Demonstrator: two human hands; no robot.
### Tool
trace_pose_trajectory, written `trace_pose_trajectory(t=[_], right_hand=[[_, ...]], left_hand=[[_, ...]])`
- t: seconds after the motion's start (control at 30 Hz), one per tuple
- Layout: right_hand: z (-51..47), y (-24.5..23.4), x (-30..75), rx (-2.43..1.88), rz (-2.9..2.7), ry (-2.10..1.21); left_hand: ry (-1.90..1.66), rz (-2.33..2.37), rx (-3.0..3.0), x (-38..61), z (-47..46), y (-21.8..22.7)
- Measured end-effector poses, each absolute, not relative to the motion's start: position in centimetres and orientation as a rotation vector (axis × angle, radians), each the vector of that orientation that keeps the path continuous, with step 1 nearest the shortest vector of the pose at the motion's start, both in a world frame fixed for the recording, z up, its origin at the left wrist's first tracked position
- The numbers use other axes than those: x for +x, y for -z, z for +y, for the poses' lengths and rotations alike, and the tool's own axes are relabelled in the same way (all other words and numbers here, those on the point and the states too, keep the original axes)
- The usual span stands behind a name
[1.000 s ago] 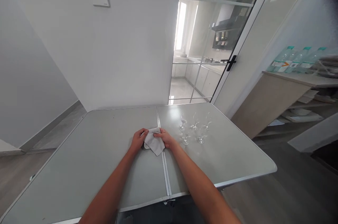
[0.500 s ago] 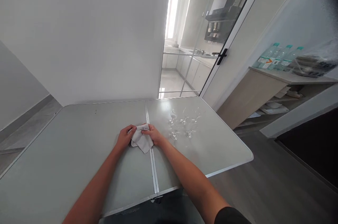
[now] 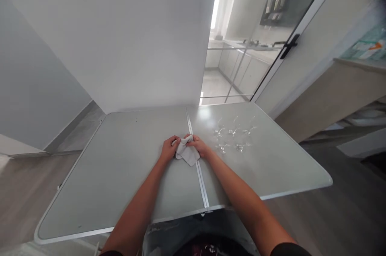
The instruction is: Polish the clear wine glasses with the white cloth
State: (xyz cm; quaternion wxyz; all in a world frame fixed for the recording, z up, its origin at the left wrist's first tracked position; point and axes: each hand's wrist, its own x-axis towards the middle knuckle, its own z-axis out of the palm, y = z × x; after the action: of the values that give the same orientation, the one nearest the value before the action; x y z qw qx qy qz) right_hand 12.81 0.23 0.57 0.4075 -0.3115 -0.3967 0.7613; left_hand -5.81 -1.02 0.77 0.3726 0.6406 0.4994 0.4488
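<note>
A small white cloth (image 3: 187, 153) lies bunched over the centre seam of a grey folding table (image 3: 120, 183). My left hand (image 3: 169, 149) grips its left edge with curled fingers. My right hand (image 3: 199, 146) pinches its top right part. Several small clear stemmed glasses (image 3: 233, 137) stand just right of my right hand, blurred by motion.
A white wall rises behind the table. A glass sliding door (image 3: 271, 31) with a black handle opens onto a kitchen at the back right. A wooden shelf unit (image 3: 337, 91) stands at the right. Wood floor surrounds the table.
Both hands have kept hold of the cloth and drawn it closer together, bunching it more. The camera has swung, shifting the table and hands right in view and blurring the glasses.
</note>
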Motion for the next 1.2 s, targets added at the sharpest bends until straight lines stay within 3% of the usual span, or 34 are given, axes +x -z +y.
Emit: trace_pose_trajectory(t=[0.33,0.6,0.8,0.97,1.2], right_hand=[[1.4,0.5,13.5,-0.65,-1.107,-1.922],[-0.1,-1.7,13.7,-0.561,-0.996,-1.813],[-9.9,-3.3,18.7,-1.132,-1.022,-1.398],[-13.2,-4.1,29.4,-1.876,-0.97,-0.456],[-8.0,-2.3,36.2,-2.245,-1.134,-0.486]], left_hand=[[-1.036,1.317,1.695,-6.7,0.2,0.5],[-1.282,1.385,1.517,-5.7,-0.3,-0.7],[-1.173,1.585,1.648,-2.7,-2.6,-2.0],[-0.928,1.323,1.76,7.0,-4.8,-3.3],[-0.927,1.433,1.761,16.8,-4.7,-1.7]])
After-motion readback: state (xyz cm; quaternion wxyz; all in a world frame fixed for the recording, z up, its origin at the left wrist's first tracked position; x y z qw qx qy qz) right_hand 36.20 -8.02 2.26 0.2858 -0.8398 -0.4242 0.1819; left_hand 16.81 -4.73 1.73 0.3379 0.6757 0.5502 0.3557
